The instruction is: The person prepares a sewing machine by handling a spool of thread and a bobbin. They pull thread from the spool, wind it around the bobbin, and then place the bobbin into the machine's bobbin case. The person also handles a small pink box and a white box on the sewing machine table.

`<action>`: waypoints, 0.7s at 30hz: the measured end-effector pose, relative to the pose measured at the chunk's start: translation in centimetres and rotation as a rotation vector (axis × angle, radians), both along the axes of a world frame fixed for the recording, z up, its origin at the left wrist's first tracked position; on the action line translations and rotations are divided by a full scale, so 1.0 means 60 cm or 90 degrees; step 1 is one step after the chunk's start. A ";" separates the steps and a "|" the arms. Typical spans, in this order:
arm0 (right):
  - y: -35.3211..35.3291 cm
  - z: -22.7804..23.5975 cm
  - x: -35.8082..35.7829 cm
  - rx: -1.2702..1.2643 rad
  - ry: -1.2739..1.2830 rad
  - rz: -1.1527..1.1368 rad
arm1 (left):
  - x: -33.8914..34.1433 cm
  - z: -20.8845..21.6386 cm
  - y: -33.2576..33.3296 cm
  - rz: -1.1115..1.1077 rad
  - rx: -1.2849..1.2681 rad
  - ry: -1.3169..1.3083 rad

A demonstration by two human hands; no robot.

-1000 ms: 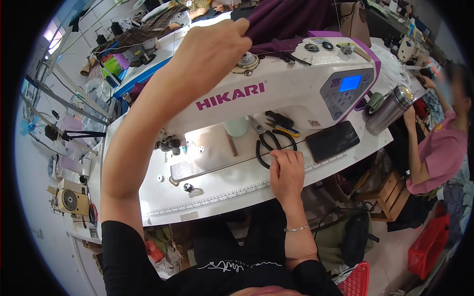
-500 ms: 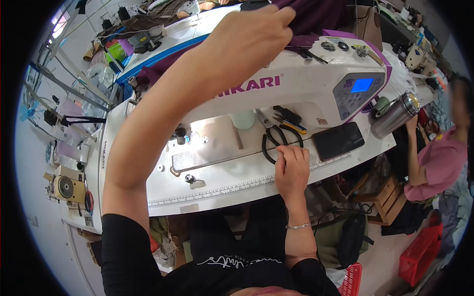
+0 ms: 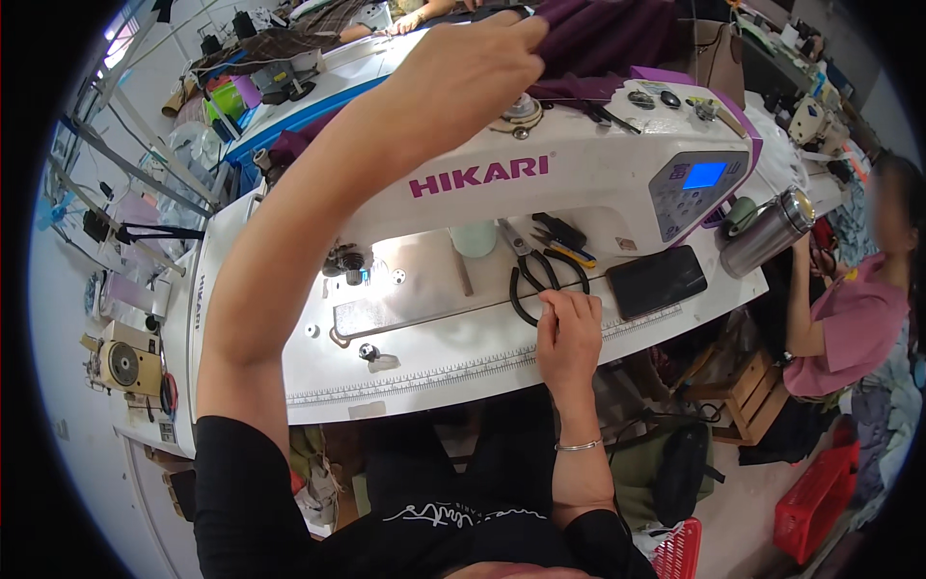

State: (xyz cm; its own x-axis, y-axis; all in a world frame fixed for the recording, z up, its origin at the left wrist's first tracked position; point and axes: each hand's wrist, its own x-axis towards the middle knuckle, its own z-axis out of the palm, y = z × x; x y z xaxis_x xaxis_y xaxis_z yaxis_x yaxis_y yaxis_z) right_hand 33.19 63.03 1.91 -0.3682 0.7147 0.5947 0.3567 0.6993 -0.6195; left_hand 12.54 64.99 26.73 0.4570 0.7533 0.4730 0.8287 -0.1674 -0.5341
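My left hand (image 3: 468, 72) reaches over the top of a white sewing machine (image 3: 588, 159), beside dark purple cloth (image 3: 603, 39). Its fingers are curled together; whatever they pinch does not show. On the white table, my right hand (image 3: 571, 338) rests at the handles of black-handled scissors (image 3: 522, 247). Thumb and fingertips are closed together there, and I cannot make out anything between them. A black phone (image 3: 658, 282) lies to the right of this hand. Just behind the scissors lie small snips with yellow on the handle (image 3: 577, 254).
A steel flask (image 3: 769, 232) stands at the table's right end. A bobbin-like metal part (image 3: 367, 352) lies near the printed ruler strip (image 3: 434, 372) along the front edge. Someone in a pink shirt (image 3: 849, 328) is at the right. A wooden crate (image 3: 748, 396) is below the table.
My left hand has moved a little to the left, uncovering a metal fitting on top of the machine. My right hand stays by the scissors. The person in pink has shifted slightly.
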 end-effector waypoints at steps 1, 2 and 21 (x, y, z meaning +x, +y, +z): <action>0.001 -0.003 0.001 0.002 -0.007 -0.006 | 0.003 -0.004 -0.010 0.028 -0.005 0.010; 0.003 -0.006 0.001 0.004 -0.013 -0.012 | 0.011 -0.006 -0.019 0.014 -0.021 0.009; 0.016 -0.041 0.006 0.062 -0.022 0.045 | 0.023 -0.088 -0.084 -0.129 0.144 -0.243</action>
